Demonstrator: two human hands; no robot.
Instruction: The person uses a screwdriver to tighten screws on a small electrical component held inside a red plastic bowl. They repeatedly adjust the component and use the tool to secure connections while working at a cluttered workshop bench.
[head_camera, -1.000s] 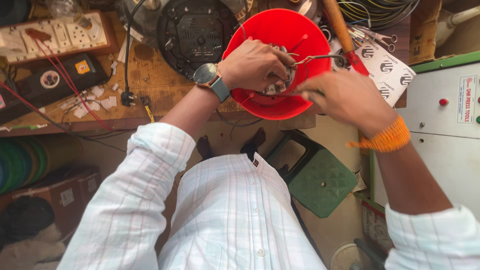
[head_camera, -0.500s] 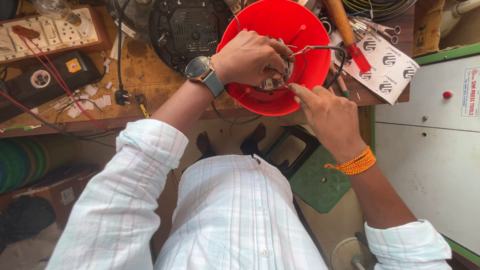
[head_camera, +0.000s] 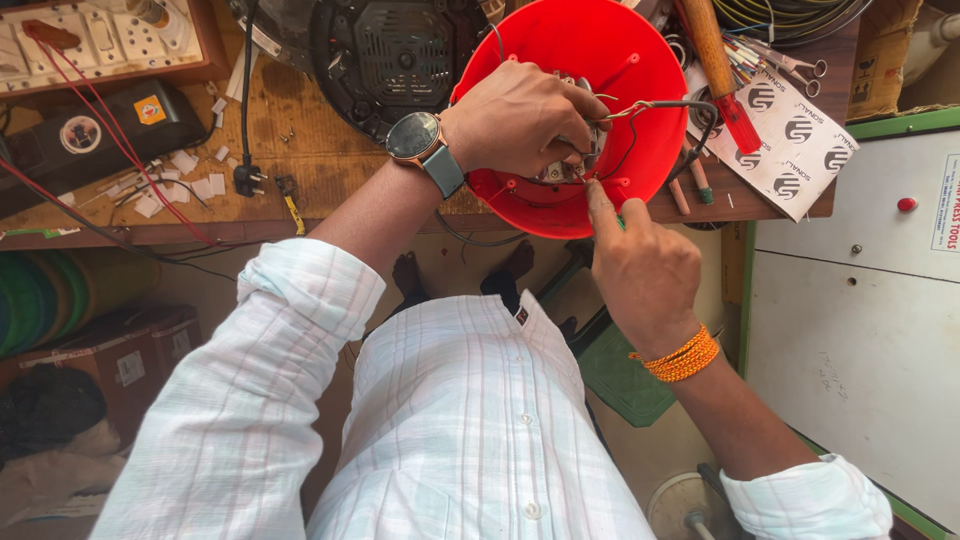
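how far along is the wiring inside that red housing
Already done: the red housing lies open side up on the bench, its metal part exposed. In hand: the left hand grips that part while the right hand points a finger at the wires. Left: bare wire ends look unconnected.

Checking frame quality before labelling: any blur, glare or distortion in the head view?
Head view: even daylight, no glare; left hand and right hand sharp at the round red plastic housing; thin wires inside too small to resolve; wide-angle bending at the wooden workbench edges.
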